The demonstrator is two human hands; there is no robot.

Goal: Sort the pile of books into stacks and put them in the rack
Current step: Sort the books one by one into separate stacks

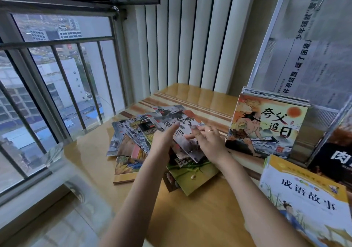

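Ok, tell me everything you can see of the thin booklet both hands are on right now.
The booklet is thin and soft-covered, with a grey, ink-wash style picture, black brush characters and a patch of orange-red near its far edge. It is tilted, lifted off the top of the loose pile of books on the wooden table. The left hand holds its left edge; the right hand, wearing a ring, rests its fingers on the cover. Its near corner overlaps a green-covered book.

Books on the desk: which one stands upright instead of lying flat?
The orange-sun book, with a striding figure on its cover, stands upright in the rack; the pile lies flat.
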